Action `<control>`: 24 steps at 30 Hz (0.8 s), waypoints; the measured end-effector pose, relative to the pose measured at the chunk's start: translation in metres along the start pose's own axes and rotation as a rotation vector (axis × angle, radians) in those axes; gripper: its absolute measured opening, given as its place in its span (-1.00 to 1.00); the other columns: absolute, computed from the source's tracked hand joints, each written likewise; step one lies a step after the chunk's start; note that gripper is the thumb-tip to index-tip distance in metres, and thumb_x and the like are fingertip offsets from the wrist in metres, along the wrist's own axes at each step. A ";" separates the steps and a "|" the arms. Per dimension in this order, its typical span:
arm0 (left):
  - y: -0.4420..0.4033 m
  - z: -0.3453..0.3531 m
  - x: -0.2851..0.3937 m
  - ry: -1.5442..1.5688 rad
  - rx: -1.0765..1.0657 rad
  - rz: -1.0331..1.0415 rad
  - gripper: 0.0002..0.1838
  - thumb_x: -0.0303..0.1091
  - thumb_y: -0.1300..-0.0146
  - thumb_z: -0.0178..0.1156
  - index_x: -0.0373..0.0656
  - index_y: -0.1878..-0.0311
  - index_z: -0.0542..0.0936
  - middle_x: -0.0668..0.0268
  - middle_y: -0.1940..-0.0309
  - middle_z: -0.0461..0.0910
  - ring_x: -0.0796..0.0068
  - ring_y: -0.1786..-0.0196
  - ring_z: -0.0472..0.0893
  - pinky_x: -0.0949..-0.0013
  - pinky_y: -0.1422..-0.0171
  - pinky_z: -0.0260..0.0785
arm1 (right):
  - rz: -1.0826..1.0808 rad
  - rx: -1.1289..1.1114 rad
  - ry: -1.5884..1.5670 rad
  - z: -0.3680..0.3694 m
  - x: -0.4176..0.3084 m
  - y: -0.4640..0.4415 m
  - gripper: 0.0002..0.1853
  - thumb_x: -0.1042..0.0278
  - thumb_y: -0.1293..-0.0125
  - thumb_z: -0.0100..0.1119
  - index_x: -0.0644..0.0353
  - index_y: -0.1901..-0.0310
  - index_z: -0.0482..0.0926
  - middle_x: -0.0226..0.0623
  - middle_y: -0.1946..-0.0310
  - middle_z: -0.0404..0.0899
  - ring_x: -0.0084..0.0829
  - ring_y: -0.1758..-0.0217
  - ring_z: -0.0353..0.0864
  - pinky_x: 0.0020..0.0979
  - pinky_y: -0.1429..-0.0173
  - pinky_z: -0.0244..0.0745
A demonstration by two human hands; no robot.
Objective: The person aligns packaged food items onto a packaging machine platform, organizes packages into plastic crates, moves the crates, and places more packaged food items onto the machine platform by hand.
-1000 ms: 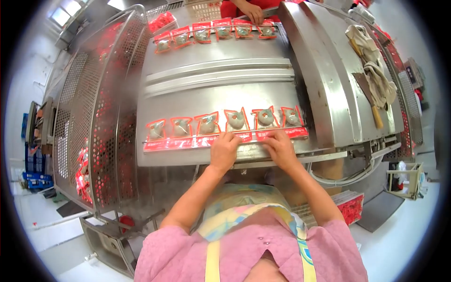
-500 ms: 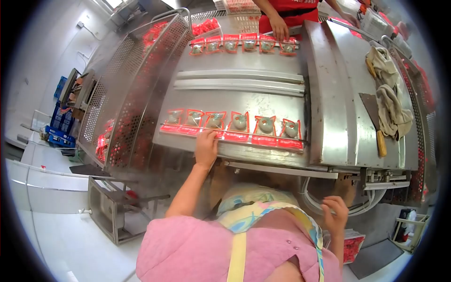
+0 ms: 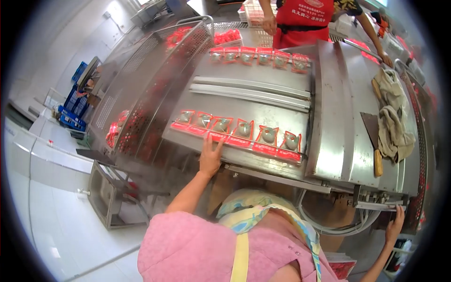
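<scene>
A row of several clear packets (image 3: 244, 129) with red ends lies along the near side of the steel machine bed (image 3: 253, 105); each holds a round greyish-green item. My left hand (image 3: 211, 157) is at the near edge of this row, fingers spread and fingertips touching the red ends. Out to the right, my right hand (image 3: 396, 223) has its fingers over the end of a metal bar (image 3: 376, 205) on the machine's front. A second row of similar packets (image 3: 264, 58) lies along the far side, beyond two metal strips (image 3: 251, 89).
A co-worker in a red apron (image 3: 305, 21) stands across the machine. On the steel lid (image 3: 336, 113) side lie crumpled cloth gloves (image 3: 393, 117) and a wooden-handled blade (image 3: 377, 145). A perforated metal bin (image 3: 136, 70) stands left, and a white hose (image 3: 338, 230) loops below.
My right hand has moved right, from beside my body to the metal bar. My left hand's fingers have spread at the packets. The co-worker's hand has lifted off the far row.
</scene>
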State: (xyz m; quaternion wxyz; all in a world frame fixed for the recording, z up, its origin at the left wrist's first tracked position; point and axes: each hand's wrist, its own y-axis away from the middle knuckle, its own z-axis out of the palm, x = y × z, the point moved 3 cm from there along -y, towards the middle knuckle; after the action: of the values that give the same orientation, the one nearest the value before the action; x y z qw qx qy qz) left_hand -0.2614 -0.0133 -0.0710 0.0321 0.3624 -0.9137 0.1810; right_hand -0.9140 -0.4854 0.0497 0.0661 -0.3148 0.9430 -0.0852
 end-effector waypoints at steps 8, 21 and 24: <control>0.051 -0.014 0.005 0.027 -0.089 -0.202 -0.30 -0.41 -0.15 0.21 -0.13 -0.38 0.21 -0.15 -0.38 0.04 -0.21 -0.41 0.09 0.03 -0.44 0.06 | -0.419 0.322 0.335 0.080 0.178 -0.042 -0.55 0.67 -0.04 -0.08 0.36 -0.05 0.43 0.03 -0.13 0.42 -0.02 -0.35 0.26 -0.11 -0.48 0.05; -0.015 -0.205 0.168 0.851 0.383 0.697 -0.35 0.09 -0.27 0.10 -0.28 -0.20 0.38 0.03 -0.12 0.44 0.00 -0.14 0.44 0.06 -0.27 0.24 | -0.050 0.168 0.411 -0.087 -0.088 -0.009 -0.70 0.51 -0.12 -0.02 0.47 0.11 0.47 0.17 0.03 0.47 0.12 -0.19 0.35 -0.09 -0.33 0.21; 0.034 -0.264 0.243 0.883 0.406 1.173 -0.22 0.10 0.14 0.29 -0.36 -0.04 0.45 0.12 0.23 0.48 0.10 0.01 0.49 0.06 -0.22 0.26 | -0.237 0.372 0.339 -0.092 -0.125 0.034 -0.79 0.59 -0.01 -0.04 0.45 0.27 0.40 0.14 0.21 0.43 0.14 0.00 0.36 -0.06 -0.12 0.28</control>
State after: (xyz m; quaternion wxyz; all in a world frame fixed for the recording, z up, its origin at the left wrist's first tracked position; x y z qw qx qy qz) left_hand -0.4822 -0.0550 0.2108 0.2258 -0.2898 -0.8076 0.4613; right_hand -0.8515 -0.3720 0.1420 -0.0464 -0.3865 0.8655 -0.3154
